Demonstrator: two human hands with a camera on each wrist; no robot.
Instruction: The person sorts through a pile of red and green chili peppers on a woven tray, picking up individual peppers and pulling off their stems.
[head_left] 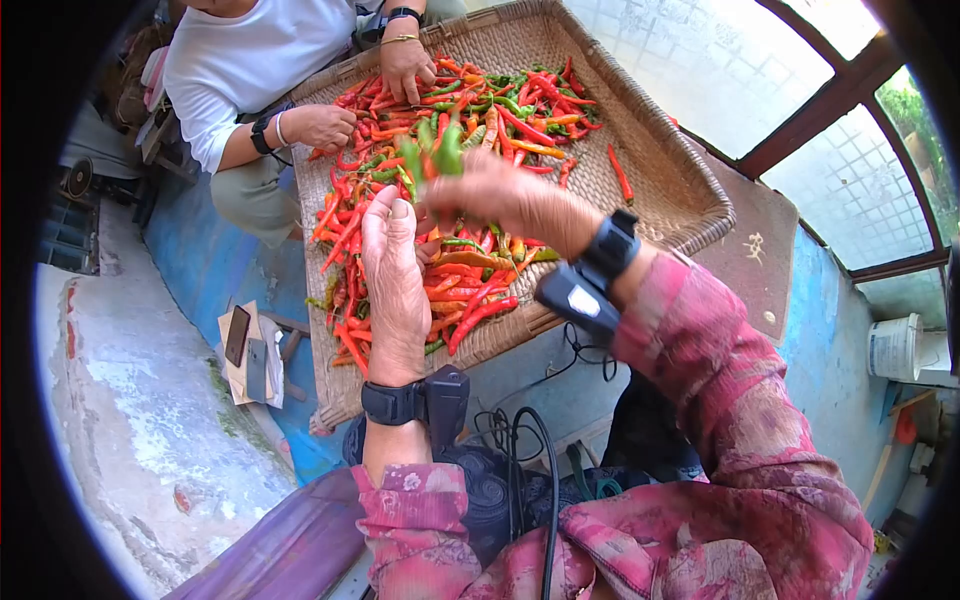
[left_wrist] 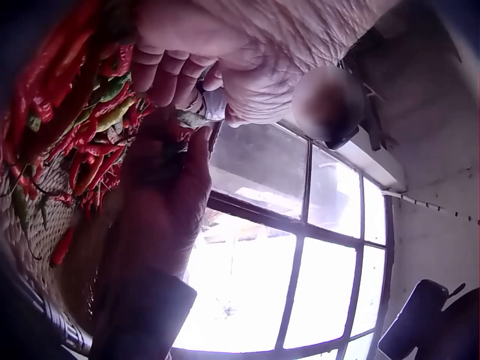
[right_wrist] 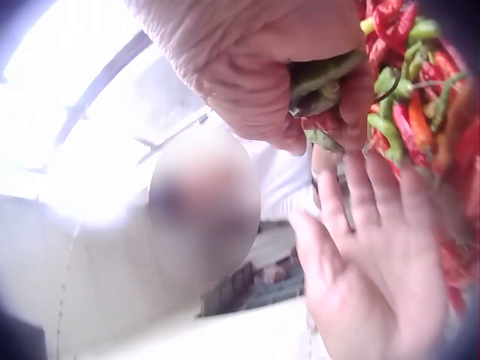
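In the head view my right hand (head_left: pixel 515 200) is raised over the heap of chili peppers (head_left: pixel 480 300), blurred. It grips a few green chili peppers (right_wrist: pixel 322 82) with a bit of red among them, seen in the right wrist view between thumb and fingers. My left hand (head_left: pixel 395 280) stands upright beside it over the heap's near left part. Its palm faces the right hand, and the right wrist view shows its fingers (right_wrist: pixel 364 195) extended with nothing in them. The peppers lie in a wide woven tray (head_left: pixel 660 170), mostly red with green and orange ones.
Across the tray sits another person in a white shirt (head_left: pixel 260 60), both hands at the far side of the heap. Black cables (head_left: pixel 550 480) hang near my lap. Two phones (head_left: pixel 237 335) lie on a small stand at left. A white bucket (head_left: pixel 893 347) stands far right.
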